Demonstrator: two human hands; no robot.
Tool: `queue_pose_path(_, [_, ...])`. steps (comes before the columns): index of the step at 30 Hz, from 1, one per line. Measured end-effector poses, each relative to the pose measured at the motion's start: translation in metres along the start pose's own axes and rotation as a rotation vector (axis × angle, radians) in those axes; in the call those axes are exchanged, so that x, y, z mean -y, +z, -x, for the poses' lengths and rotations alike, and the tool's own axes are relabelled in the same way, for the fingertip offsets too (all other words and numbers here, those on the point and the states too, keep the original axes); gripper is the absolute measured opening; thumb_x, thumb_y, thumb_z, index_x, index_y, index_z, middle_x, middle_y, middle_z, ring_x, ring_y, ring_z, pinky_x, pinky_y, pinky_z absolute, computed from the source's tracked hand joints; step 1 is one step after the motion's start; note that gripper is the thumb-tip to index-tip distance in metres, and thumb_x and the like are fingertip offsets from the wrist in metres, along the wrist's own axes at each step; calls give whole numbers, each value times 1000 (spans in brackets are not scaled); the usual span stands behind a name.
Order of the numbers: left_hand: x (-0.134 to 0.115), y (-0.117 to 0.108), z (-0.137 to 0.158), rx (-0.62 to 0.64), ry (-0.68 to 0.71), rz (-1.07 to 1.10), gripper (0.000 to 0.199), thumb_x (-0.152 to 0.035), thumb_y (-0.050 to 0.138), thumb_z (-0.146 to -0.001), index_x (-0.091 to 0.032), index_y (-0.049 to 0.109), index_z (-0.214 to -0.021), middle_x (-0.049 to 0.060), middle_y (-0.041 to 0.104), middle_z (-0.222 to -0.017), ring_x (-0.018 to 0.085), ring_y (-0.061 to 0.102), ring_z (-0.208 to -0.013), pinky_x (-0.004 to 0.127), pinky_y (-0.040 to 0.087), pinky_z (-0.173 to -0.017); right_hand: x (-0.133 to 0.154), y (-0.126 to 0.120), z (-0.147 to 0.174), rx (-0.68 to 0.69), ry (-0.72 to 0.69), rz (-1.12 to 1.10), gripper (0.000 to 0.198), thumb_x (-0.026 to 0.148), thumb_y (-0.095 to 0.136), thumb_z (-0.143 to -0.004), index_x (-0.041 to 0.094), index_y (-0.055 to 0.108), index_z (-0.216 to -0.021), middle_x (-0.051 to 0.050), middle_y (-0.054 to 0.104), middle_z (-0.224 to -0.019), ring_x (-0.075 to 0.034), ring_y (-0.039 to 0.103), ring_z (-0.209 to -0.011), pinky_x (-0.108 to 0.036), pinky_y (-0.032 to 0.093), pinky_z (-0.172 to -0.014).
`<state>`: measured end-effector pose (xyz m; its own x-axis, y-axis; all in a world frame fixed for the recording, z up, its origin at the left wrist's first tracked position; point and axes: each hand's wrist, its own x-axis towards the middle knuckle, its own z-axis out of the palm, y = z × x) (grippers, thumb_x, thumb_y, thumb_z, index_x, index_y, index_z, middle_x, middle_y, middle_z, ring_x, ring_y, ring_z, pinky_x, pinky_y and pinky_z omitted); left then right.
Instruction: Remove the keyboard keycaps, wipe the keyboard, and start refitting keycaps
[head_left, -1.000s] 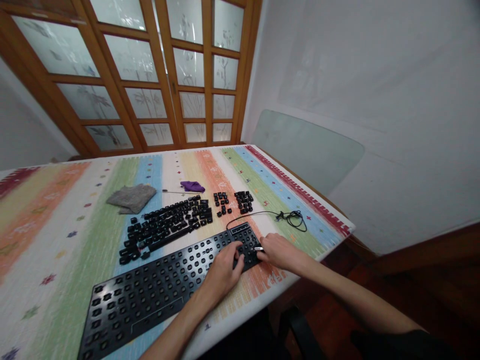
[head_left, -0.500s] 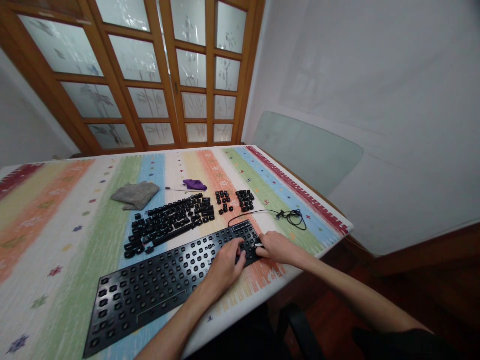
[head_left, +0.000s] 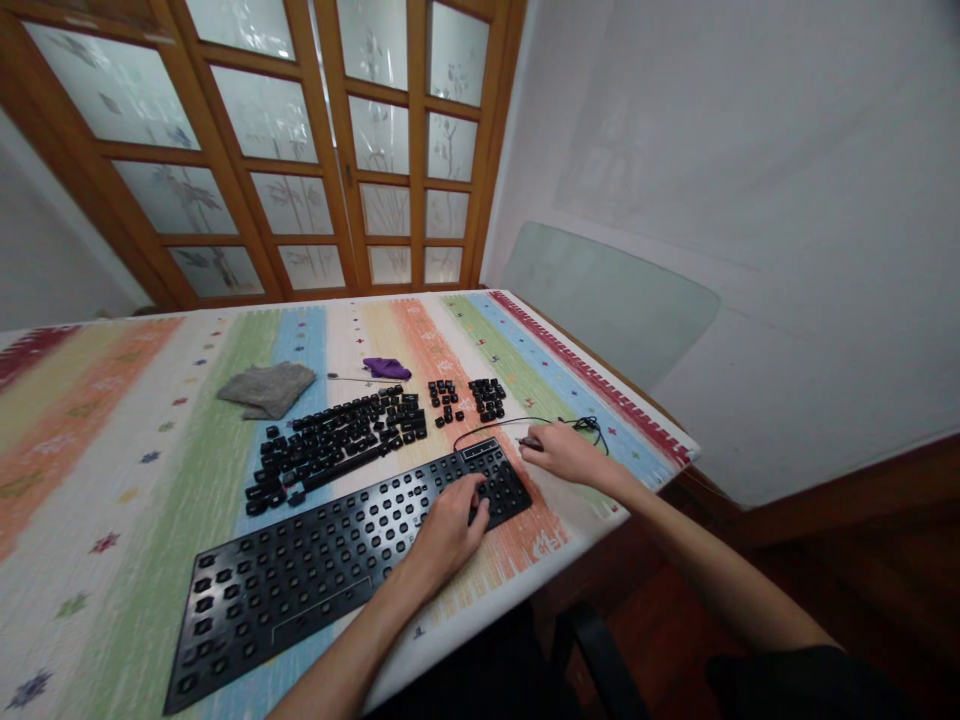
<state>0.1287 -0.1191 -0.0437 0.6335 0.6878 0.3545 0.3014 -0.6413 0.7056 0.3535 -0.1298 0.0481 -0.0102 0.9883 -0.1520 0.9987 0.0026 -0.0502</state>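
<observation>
A black keyboard with its keycaps off (head_left: 300, 570) lies slanted along the table's near side. Resting on its right part is my left hand (head_left: 454, 515), fingers curled over the top and thumb by the near edge, gripping it. My right hand (head_left: 566, 453) is past the keyboard's right end, above the table beside the cable (head_left: 592, 428). A small dark tool (head_left: 531, 443) is pinched in its fingers; its kind is too small to make out. Beyond the keyboard lie many loose black keycaps (head_left: 341, 440), with smaller groups of number-pad keycaps (head_left: 489, 398) and navigation keycaps (head_left: 442, 392).
A grey cloth (head_left: 268, 389) lies behind the keycaps on the left. Near it are a purple cloth (head_left: 388, 368) and a thin brush (head_left: 360, 378). The striped tablecloth (head_left: 142, 480) covers the table. A chair armrest (head_left: 592, 650) stands below the near edge.
My right hand has lifted off the keyboard's right end and moved away, up and to the right, with the small dark tool. My left hand stays on the keyboard.
</observation>
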Motion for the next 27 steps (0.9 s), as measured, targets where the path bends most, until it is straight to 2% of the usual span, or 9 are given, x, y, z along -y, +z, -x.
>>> queue_pose_path(3, [0,-1,0,6,3,-8,23,-16,49,-91,-15,55,-113,5,64,-83,21,63,-81,36,52,-79,-17,-10,-27,-43,60,-45,33,36,51,-93,12,68,-79,-9,69,-74,-16,58,-66,-26,29,-58])
queue_pose_path(7, [0,0,1,1,11,-6,24,-16,50,-91,-15,56,-114,5,63,-83,21,63,-82,36,52,-79,-32,-8,-66,-32,159,-91,34,36,55,-92,11,69,-74,-7,66,-67,-16,57,-64,-26,30,-55])
queue_pose_path(10, [0,0,1,-4,15,-8,24,-16,50,-90,-15,56,-113,5,64,-84,21,63,-82,36,52,-79,-37,-1,-89,10,217,-117,34,34,56,-93,9,69,-75,-7,66,-69,-17,60,-66,-26,38,-57])
queue_pose_path(12, [-1,0,2,-2,11,-8,24,-15,51,-90,-15,56,-114,6,64,-84,21,63,-82,36,53,-80,-39,2,-99,45,241,-131,31,35,57,-95,9,70,-85,-6,68,-80,-18,63,-73,-27,46,-65])
queue_pose_path(16, [-1,0,2,3,9,-7,26,-15,50,-90,-14,56,-115,6,64,-85,22,63,-84,38,53,-81,-43,5,-111,95,247,-153,31,38,60,-95,14,62,-114,-6,65,-111,-21,65,-94,-39,56,-80])
queue_pose_path(18, [-2,0,2,7,13,-5,26,-14,51,-90,-14,56,-115,7,64,-85,23,63,-84,38,53,-81,-46,6,-113,101,239,-160,30,39,60,-94,11,66,-105,-6,68,-103,-21,66,-90,-34,54,-78])
queue_pose_path(21, [-2,0,2,13,16,-6,27,-14,51,-89,-14,56,-116,7,64,-86,23,63,-85,38,53,-81,-48,7,-115,89,223,-164,34,39,62,-92,10,71,-79,-6,71,-76,-20,67,-79,-25,47,-69])
queue_pose_path(23, [-2,0,3,14,12,-8,27,-14,51,-89,-14,56,-116,7,65,-87,23,63,-85,39,53,-82,-48,9,-115,86,215,-166,35,39,61,-92,10,71,-75,-7,71,-72,-20,68,-79,-24,46,-69])
queue_pose_path(27, [-1,1,3,14,10,-12,27,-14,51,-89,-14,56,-116,7,65,-88,23,63,-85,39,53,-82,-48,10,-114,119,216,-176,30,38,59,-95,12,66,-107,-8,68,-106,-22,66,-94,-36,54,-82])
